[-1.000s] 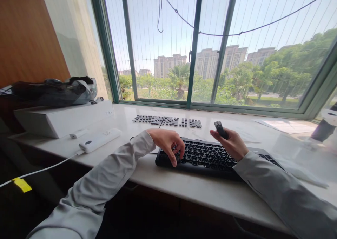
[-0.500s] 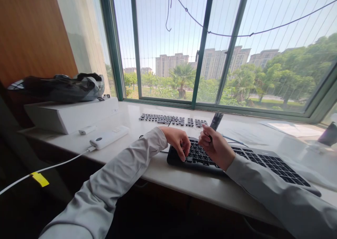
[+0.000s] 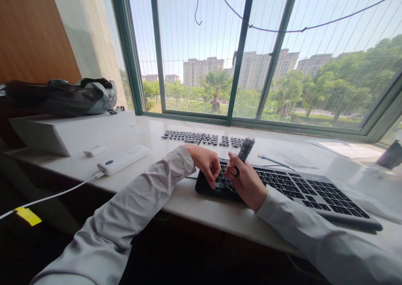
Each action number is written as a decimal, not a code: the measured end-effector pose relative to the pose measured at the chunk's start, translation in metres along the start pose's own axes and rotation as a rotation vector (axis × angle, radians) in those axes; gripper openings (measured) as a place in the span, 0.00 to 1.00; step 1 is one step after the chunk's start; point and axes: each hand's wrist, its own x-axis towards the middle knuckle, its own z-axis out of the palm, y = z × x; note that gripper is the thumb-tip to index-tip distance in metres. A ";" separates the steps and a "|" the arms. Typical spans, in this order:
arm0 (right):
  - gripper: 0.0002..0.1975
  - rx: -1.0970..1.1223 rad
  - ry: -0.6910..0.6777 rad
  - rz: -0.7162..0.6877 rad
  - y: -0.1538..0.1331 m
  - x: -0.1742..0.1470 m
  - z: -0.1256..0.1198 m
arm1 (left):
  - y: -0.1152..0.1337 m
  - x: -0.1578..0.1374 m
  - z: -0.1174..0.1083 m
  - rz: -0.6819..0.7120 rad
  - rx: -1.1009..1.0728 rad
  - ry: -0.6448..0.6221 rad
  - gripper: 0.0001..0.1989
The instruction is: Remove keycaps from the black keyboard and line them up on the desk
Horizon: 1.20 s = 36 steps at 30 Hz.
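Black keyboard [image 3: 297, 187] seems steadied by the half-curled left hand [image 3: 205, 161], hold unclear; the right hand [image 3: 247, 182] clenches a keycap puller [image 3: 245, 150].

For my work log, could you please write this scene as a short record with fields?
left hand: fingers curled at the left end of the keyboard; anything held is hidden
right hand: grips a dark tool above the keyboard
surface: white countertop
behind the keyboard: dark keycaps in rows
far left: white box, dark bag on top
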 end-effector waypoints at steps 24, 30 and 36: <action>0.23 0.092 0.011 0.003 0.002 -0.003 0.004 | 0.000 0.000 0.001 0.005 -0.052 -0.017 0.15; 0.21 0.109 0.040 -0.048 0.005 -0.004 0.003 | 0.000 -0.001 0.001 0.032 -0.017 -0.015 0.14; 0.20 0.140 0.068 -0.013 0.004 -0.007 0.005 | -0.003 -0.001 0.001 0.020 -0.041 -0.016 0.15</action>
